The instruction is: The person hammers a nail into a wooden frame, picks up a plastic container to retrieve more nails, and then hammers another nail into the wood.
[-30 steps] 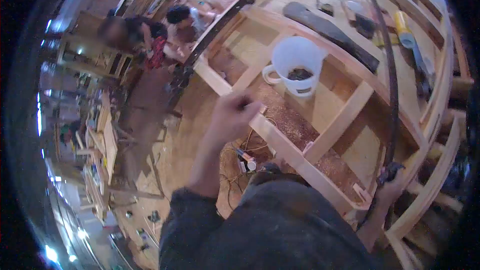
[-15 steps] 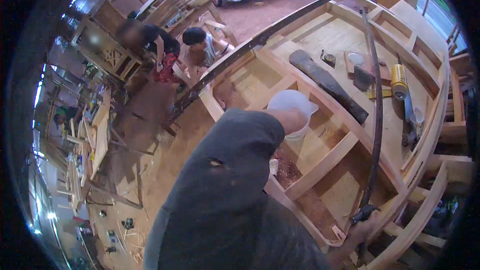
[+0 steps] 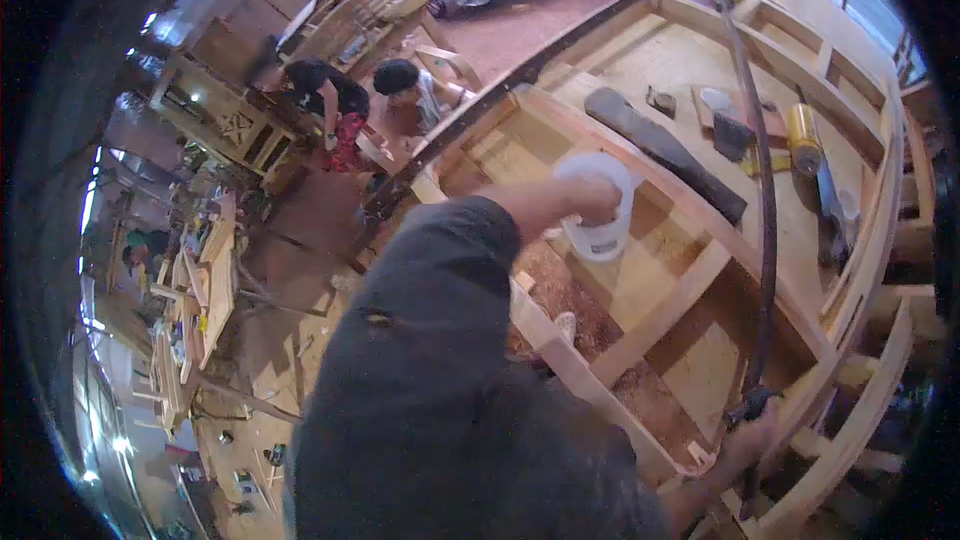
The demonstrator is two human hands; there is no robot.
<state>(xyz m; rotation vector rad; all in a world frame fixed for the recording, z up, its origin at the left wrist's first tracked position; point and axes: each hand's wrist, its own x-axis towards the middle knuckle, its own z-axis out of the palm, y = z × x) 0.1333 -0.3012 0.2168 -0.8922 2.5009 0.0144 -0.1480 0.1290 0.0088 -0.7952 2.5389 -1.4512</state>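
Note:
My left hand [image 3: 597, 198] is closed at the mouth of a translucent white container [image 3: 600, 240], which hangs tilted over the wooden frame [image 3: 665, 312]; its fingertips are partly hidden. At the lower right, my right hand [image 3: 752, 432] wraps round a dark tool handle [image 3: 748, 406]. A long dark hose or strip [image 3: 767, 270] runs from near that hand up across the frame. Reddish shavings [image 3: 560, 290] lie in the frame's compartments.
On the panel beyond lie a dark curved piece [image 3: 665, 150], a yellow can [image 3: 803, 140], a tape roll [image 3: 660, 100] and a dark block [image 3: 733, 137]. Two people [image 3: 325, 100] [image 3: 405, 90] are at the upper left. Curved ribs [image 3: 850, 440] edge the right side.
The view has shifted slightly. My left hand and the white container have moved up a little, and the container is now more tilted. My right hand keeps its hold on the dark handle.

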